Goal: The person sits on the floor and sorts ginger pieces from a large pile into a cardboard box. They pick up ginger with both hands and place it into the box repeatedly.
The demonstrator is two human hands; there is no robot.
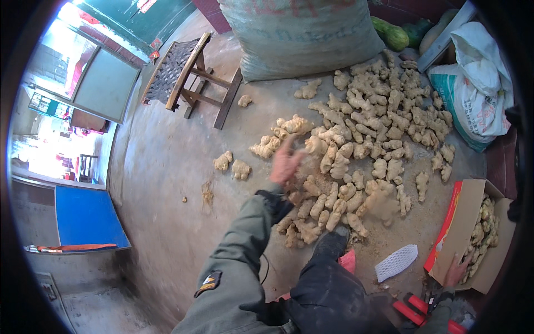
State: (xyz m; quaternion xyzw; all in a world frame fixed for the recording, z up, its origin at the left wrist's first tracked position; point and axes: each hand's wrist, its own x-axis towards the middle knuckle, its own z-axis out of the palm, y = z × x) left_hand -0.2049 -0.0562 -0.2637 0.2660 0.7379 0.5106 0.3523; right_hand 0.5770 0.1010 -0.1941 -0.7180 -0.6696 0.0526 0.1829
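A large heap of ginger roots (384, 106) covers the floor in front of me. My left hand (286, 161) reaches over the heap's left edge. Its fingers are stretched out and apart near a ginger piece (317, 146), and nothing shows in its grasp. At the lower right, my right hand (456, 271) rests at the near end of an open cardboard box (445, 236). Its fingers look extended beside the ginger in the box (483, 228); the palm side is hidden. A few single ginger pieces (241, 170) lie left of the heap.
A full woven sack (306, 39) stands behind the heap, with green gourds (390, 34) beside it. A white and teal bag (467, 100) leans at the right. A wooden stool (194, 72) stands far left. White foam netting (396, 263) lies near my shoe (332, 243).
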